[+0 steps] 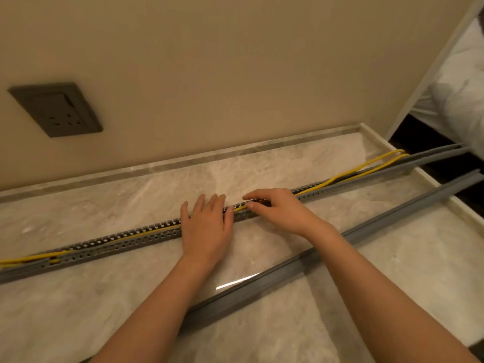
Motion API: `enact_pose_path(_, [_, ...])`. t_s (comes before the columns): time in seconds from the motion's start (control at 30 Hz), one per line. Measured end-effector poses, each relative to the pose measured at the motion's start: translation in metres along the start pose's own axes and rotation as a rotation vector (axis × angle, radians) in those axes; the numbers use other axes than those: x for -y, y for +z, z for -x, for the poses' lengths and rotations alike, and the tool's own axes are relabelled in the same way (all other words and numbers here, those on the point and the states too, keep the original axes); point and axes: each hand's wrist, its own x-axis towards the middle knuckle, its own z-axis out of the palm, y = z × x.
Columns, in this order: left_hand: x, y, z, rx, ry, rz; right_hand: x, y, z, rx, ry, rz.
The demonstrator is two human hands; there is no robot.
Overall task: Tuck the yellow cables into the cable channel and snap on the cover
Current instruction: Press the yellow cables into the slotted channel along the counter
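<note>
Leftward, the yellow cables (pixel 26 260) are trailing out of the slotted grey cable channel (pixel 110 248), which is lying across the marble counter (pixel 78 310). Midway, the left hand (pixel 207 226) is pressing flat on the channel, fingers straight. Just beside it, the right hand (pixel 275 210) is pinching the cables with curled fingers. Farther right, the cables are rising out of the channel, and the cover (pixel 379 224) is lying loose under the right forearm.

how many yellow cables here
2, both at the channel's right end: upper cable nearer the wall, lower cable nearer the cover. Left hand and right hand hide the middle; more may lie inside.
</note>
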Motion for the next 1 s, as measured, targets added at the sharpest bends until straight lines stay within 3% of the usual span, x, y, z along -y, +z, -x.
enact_pose_path(0.23, [-0.091, 0.011, -0.028, -0.002, 0.016, 0.05, -0.043, -0.058, 0.011, 0.054, -0.082, 0.094])
enact_pose_path(0.47, [-0.169, 0.036, -0.055, 0.037, -0.032, 0.103, -0.095, -0.113, 0.022, 0.001, -0.16, 0.19])
enact_pose_path(0.6, [-0.171, 0.048, -0.059, 0.095, -0.145, 0.072, -0.112, -0.129, 0.022, -0.029, -0.224, 0.281])
enact_pose_path(1.0, [-0.177, 0.066, -0.057, 0.018, -0.173, -0.073, -0.148, -0.158, 0.021, -0.124, -0.143, 0.363])
